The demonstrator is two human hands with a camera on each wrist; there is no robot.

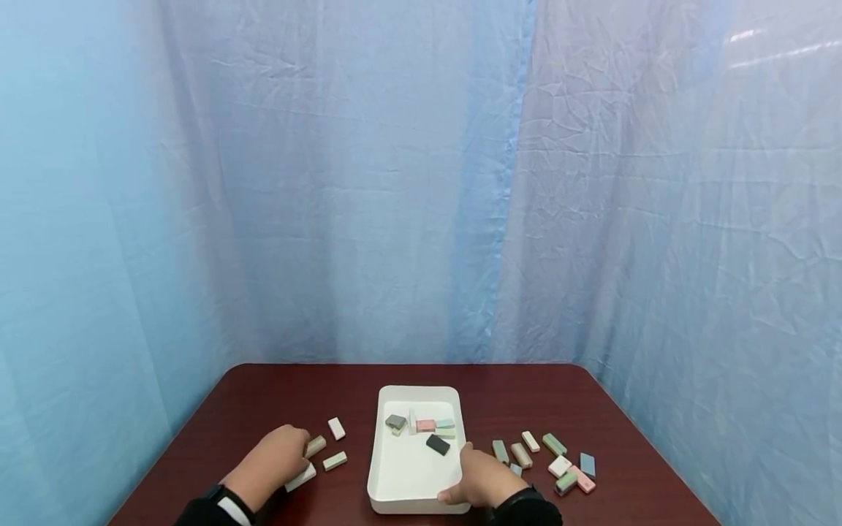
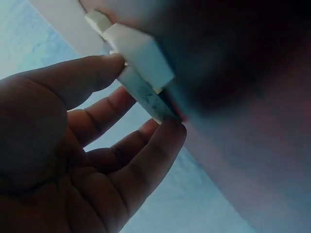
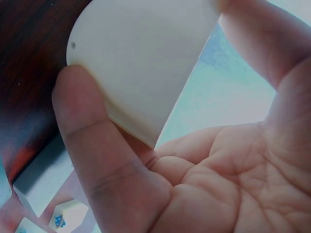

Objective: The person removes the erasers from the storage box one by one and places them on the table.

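My left hand [image 1: 279,460] is low over the table's left part. In the left wrist view, its thumb and fingertips pinch a small pale rectangular tile [image 2: 143,94] with faint dark marks on its face. Close beside that one is a thicker white tile [image 2: 141,53]. In the head view, a beige tile [image 1: 316,446] shows just past the fingers and a white tile [image 1: 301,477] below them. My right hand [image 1: 487,478] grips the near right corner of a white tray [image 1: 404,486], thumb at the front wall and fingers along the right side.
Inside the tray lie several tiles, among them a pink one [image 1: 425,425] and a dark grey one [image 1: 437,444]. Two white tiles [image 1: 337,428] lie between left hand and tray. Right of the tray, several green, white, pink and blue tiles [image 1: 559,466] are scattered. Blue curtains [image 1: 395,183] surround the table.
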